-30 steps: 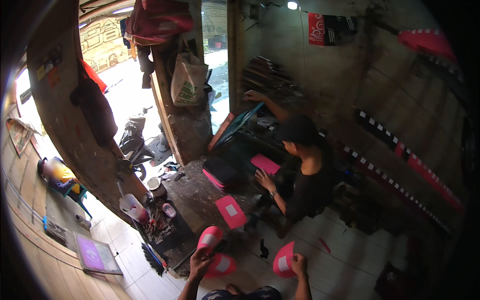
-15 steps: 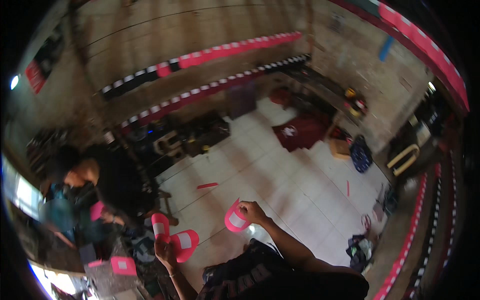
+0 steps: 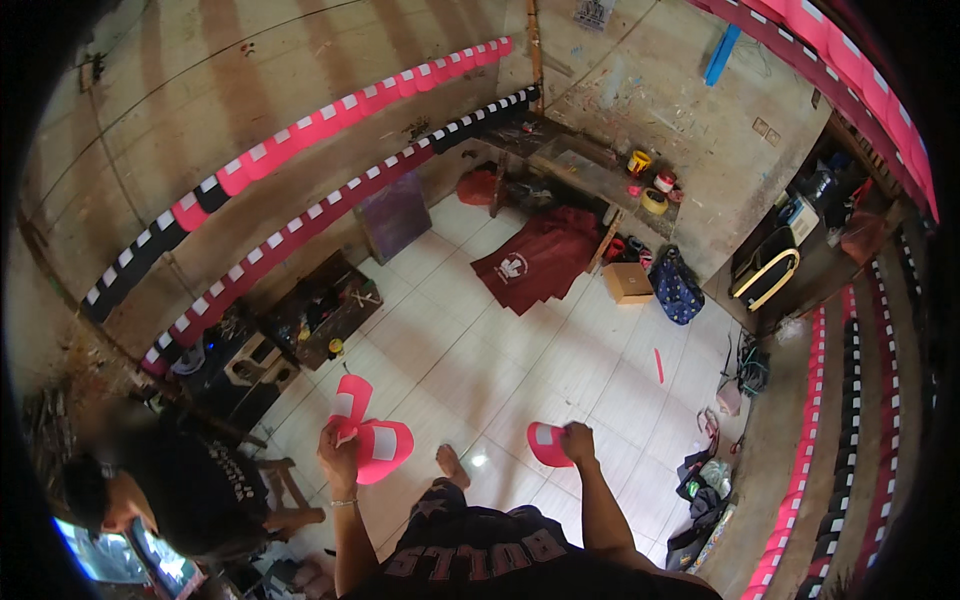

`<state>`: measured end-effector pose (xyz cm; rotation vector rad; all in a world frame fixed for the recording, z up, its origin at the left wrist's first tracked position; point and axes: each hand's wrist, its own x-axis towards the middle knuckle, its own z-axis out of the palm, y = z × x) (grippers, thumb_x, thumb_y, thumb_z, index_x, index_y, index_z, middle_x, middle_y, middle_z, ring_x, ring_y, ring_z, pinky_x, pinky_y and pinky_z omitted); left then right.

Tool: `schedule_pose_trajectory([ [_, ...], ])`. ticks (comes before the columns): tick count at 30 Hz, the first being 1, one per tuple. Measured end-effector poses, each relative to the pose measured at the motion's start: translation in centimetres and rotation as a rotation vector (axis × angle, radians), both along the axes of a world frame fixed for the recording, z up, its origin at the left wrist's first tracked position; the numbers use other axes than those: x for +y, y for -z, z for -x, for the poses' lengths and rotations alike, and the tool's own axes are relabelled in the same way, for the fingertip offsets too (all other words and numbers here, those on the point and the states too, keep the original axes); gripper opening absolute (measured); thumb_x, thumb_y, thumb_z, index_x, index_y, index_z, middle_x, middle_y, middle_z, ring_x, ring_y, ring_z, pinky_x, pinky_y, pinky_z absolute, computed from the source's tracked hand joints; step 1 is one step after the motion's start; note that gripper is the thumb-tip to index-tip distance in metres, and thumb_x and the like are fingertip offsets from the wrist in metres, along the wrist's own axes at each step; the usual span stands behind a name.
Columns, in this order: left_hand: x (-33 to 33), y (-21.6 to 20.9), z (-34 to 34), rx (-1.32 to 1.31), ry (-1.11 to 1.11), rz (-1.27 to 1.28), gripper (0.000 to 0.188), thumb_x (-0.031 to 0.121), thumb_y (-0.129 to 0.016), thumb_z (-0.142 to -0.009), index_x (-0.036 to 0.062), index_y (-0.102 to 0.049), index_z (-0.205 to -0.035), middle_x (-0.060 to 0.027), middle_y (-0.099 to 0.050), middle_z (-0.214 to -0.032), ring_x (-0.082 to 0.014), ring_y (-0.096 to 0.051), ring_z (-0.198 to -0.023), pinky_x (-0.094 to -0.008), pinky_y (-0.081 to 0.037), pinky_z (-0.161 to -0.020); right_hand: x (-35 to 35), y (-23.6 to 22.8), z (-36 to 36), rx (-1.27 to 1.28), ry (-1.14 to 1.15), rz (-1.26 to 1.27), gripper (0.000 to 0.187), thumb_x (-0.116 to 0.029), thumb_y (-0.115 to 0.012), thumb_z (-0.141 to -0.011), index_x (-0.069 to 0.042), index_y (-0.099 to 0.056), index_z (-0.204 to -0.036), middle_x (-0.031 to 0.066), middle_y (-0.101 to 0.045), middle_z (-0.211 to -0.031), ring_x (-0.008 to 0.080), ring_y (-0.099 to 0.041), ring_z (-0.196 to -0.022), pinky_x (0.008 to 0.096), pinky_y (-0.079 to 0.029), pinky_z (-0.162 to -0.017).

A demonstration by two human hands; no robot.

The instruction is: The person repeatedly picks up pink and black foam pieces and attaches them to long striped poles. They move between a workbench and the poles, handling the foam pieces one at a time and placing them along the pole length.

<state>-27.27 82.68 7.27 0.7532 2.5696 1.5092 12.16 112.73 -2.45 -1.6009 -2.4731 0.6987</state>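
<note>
Two pink curved pieces with white rectangular patches are gripped near their edges in my left hand (image 3: pixel 338 455), its fingers closed. One pink piece (image 3: pixel 348 388) points up; the other piece (image 3: pixel 382 468) spreads out to the right of the fingers. My right hand (image 3: pixel 577 445) is closed on the edge of a similar pink piece (image 3: pixel 548 457), which hangs off to its left with a white patch showing. Both hands are held apart over the tiled floor (image 3: pixel 500 400), in front of my body.
At the lower left a person in a black shirt (image 3: pixel 180 480) bends beside a wooden stool (image 3: pixel 290 497). Pink, black and maroon pieces hang in rows (image 3: pixel 330 120) on the walls. A dark red cloth (image 3: pixel 540 255), cardboard box (image 3: pixel 627 283) and blue bag (image 3: pixel 677 285) are ahead.
My view has swung right, and the person has shifted toward the lower left corner. My right hand is farther right in view. Both hands keep their pink pieces.
</note>
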Motion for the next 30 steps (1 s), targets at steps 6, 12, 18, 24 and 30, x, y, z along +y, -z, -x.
schedule_pose_trajectory([
  [6, 18.3, -4.4, 6.2, -0.345, 0.160, -0.285, 0.045, -0.010, -0.060, -0.076, 0.0001, -0.053, -0.120, -0.0106, -0.061, -0.110, -0.0149, -0.065, -0.084, -0.0249, -0.051, -0.070, 3.9, 7.4, -6.7, -0.062, 0.406, -0.239, 0.038, -0.041, -0.060, -0.079, -0.006, -0.070, -0.068, 0.0161, -0.067, -0.070, 0.0343, -0.066, -0.067, 0.0447, -0.052, -0.064],
  [12, 32.9, -8.0, 13.2, -0.318, 0.353, -0.268, 0.042, -0.007, -0.061, -0.078, -0.0014, -0.054, -0.119, -0.0108, -0.063, -0.108, -0.0132, -0.065, -0.080, -0.0238, -0.051, -0.066, 5.2, 13.9, -4.1, -0.137, 1.032, 0.358, 0.037, -0.040, -0.063, -0.080, -0.005, -0.073, -0.084, 0.0127, -0.072, -0.085, 0.0246, -0.070, -0.079, 0.0378, -0.055, -0.071],
  [18, 47.0, -9.8, 19.5, -0.196, 0.355, -0.148, 0.041, -0.004, -0.063, -0.079, -0.0029, -0.054, -0.119, -0.0088, -0.069, -0.088, -0.0111, -0.065, -0.078, -0.0246, -0.051, -0.066, 20.2, 15.5, 4.9, -0.332, 0.729, 0.283, 0.027, -0.029, -0.061, -0.079, -0.005, -0.072, -0.078, 0.0130, -0.071, -0.082, 0.0269, -0.070, -0.075, 0.0386, -0.055, -0.065],
  [24, 61.4, -13.1, 25.8, -0.253, 0.319, -0.442, 0.042, -0.011, -0.060, -0.081, -0.0021, -0.052, -0.121, -0.0042, -0.068, -0.082, -0.0057, -0.062, -0.076, -0.0199, -0.048, -0.071, 46.2, 11.3, 18.6, 0.033, 0.548, 0.022, 0.025, -0.030, -0.060, -0.079, -0.009, -0.072, -0.075, 0.0106, -0.071, -0.082, 0.0290, -0.069, -0.071, 0.0398, -0.055, -0.064],
  [30, 74.7, -17.7, 30.6, -0.332, 0.290, -0.559, 0.039, -0.012, -0.058, -0.083, -0.0028, -0.051, -0.121, -0.0024, -0.067, -0.082, -0.0060, -0.062, -0.076, -0.0189, -0.048, -0.070, 69.8, 5.2, 34.6, 0.769, 0.313, 0.069, 0.012, -0.009, -0.061, -0.080, -0.005, -0.072, -0.083, 0.0058, -0.066, -0.065, 0.0145, -0.062, -0.061, 0.0300, -0.049, -0.058],
])
